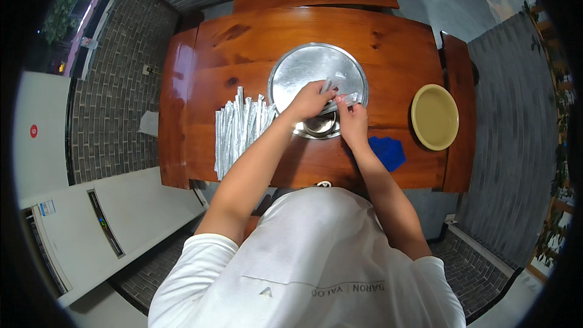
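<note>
Step in hand, as judged: opening one clear wrapped packet [337, 101] over the metal tray [303, 64]. The left hand [311, 99] pinches the packet's near end with its fingers closed; the right hand [353, 121] pinches the other end. The packet lies between both hands, above a small steel bowl [319, 126]. The next move calls for a steady pull apart. The bowl's contents cannot be told. A row of wrapped packets [238, 130] lies left of the left hand; the yellow plate [435, 116], right of the right hand, holds nothing
</note>
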